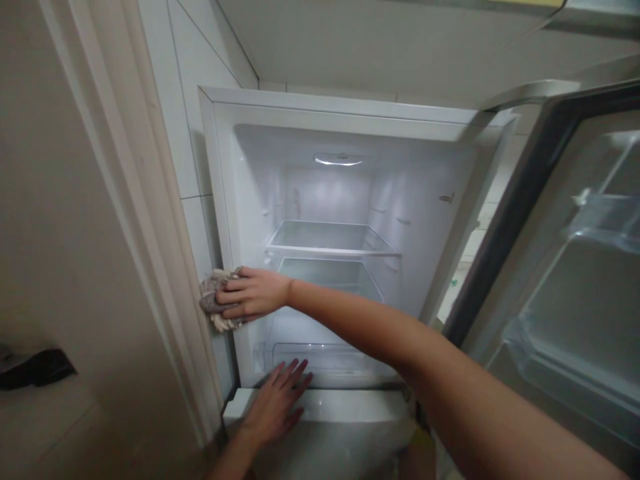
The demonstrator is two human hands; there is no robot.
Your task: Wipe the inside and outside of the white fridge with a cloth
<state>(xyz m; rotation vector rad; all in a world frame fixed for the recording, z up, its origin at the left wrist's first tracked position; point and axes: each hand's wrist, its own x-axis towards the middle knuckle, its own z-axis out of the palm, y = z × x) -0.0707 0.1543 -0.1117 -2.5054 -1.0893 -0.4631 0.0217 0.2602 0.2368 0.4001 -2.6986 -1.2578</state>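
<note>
My right hand (257, 293) reaches across to the left and presses a crumpled grey-and-cream cloth (215, 300) against the left front edge of an open fridge (227, 220). Its fingers are curved over the cloth. Lower down, my left hand (277, 403) rests with spread fingers on the top of the lower door (350, 407), holding nothing. Inside the lit compartment are a glass shelf (333, 251), a second one beneath it, and a clear drawer (320, 357) at the bottom, partly behind my right forearm.
The fridge door (560, 280) stands swung out on the right, with clear plastic bins (607, 217) on its inner side. A door frame (145, 220) and white wall tiles (183, 147) are close on the left. A cabinet (400, 53) hangs above the fridge.
</note>
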